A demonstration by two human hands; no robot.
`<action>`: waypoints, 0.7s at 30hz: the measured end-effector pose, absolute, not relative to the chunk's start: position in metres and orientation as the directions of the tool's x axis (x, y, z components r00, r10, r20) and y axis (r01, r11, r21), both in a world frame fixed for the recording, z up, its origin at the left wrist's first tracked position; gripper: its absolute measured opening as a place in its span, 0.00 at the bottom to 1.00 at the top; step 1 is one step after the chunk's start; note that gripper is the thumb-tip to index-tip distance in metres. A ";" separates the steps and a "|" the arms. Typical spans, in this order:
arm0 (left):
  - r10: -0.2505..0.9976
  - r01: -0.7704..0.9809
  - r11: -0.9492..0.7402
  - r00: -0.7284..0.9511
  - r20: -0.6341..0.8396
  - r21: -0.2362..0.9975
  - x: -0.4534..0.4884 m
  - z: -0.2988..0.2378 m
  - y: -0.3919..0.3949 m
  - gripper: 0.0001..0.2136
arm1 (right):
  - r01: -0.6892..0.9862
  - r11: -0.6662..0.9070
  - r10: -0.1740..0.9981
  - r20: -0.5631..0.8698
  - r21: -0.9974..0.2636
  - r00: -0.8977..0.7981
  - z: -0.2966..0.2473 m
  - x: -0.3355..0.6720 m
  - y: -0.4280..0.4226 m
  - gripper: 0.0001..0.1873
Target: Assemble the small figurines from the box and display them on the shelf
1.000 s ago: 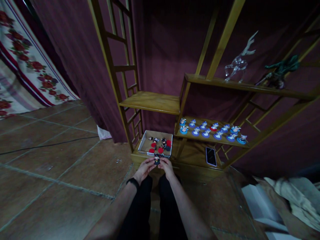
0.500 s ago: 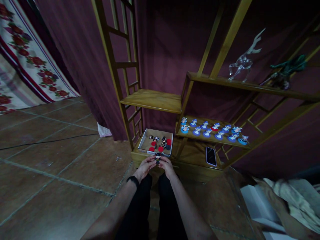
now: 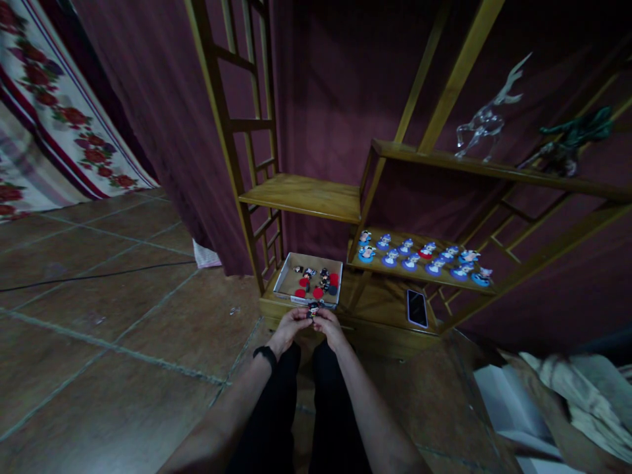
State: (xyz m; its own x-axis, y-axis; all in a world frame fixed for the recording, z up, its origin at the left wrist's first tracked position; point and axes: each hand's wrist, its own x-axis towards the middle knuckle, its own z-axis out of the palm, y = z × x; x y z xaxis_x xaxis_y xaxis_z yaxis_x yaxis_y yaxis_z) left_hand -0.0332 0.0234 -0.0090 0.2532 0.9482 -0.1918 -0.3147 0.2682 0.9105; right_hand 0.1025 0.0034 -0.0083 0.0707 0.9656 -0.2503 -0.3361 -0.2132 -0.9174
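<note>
Between my two hands is a small black-haired figurine (image 3: 313, 308) in dark clothing with a touch of red. My left hand (image 3: 290, 326) grips it from the left, a dark band around the wrist. From the right, the fingers of my right hand (image 3: 329, 325) close on the same figurine. Just beyond my fingertips, a shallow cardboard box (image 3: 282, 276) rests on the lowest shelf. Inside it lie several dark figurines (image 3: 324, 279) along with red and dark round bases (image 3: 301, 293).
To the right, a shelf carries two rows of figurines on round bases (image 3: 410, 261). Below them lies a phone (image 3: 417, 308). A clear deer ornament (image 3: 486, 125) and a green statue (image 3: 567, 143) stand higher up. White boxes (image 3: 513, 401) and cloth sit on the floor at right.
The figurine between my hands has tilted and turned slightly, with my fingers shifting a little around it. The view has moved very slightly.
</note>
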 end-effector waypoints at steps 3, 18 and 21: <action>0.953 -0.314 0.244 0.255 -0.166 0.918 -0.032 -0.010 0.023 0.17 | -0.320 -0.211 0.965 -0.249 -0.923 0.081 -0.008 0.102 0.003 0.17; 0.941 -0.279 0.286 0.260 -0.215 0.917 -0.031 -0.005 0.022 0.15 | -0.273 -0.228 0.951 -0.274 -0.935 0.145 -0.009 0.099 0.004 0.13; 0.941 -0.266 0.300 0.242 -0.238 0.916 -0.030 -0.004 0.022 0.14 | -0.296 -0.235 0.948 -0.286 -0.926 0.142 -0.009 0.100 0.004 0.13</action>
State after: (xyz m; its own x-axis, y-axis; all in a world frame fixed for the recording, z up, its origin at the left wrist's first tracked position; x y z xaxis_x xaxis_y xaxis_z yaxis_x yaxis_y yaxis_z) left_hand -0.0299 0.0219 -0.0036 0.2419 0.9406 -0.2382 -0.2656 0.3003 0.9161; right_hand 0.0997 0.0035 -0.0088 0.1417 0.9476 -0.2862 -0.2962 -0.2353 -0.9257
